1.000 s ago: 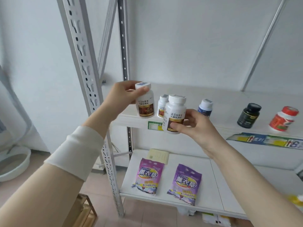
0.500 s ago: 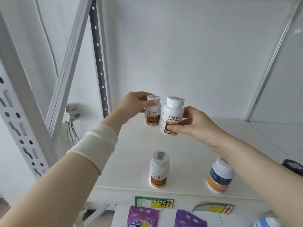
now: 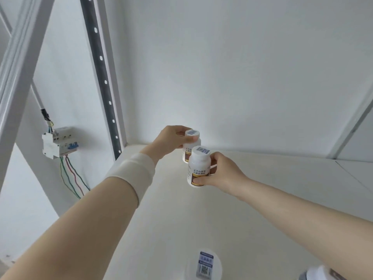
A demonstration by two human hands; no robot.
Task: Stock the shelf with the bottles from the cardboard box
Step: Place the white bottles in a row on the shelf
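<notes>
Rear bottle (image 3: pixel 186 152), centre frame, is gripped round its cap by the left hand (image 3: pixel 171 139). Front bottle (image 3: pixel 198 168), just below, is pinched from its right side by the right hand (image 3: pixel 225 173). Both are over the shelf (image 3: pixel 272 195).

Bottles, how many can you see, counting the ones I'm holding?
4. The back bottle in the left hand; front bottle in the right hand; third bottle standing on the shelf at the bottom edge; fourth bottle cut off bottom right. Others may sit out of frame.
</notes>
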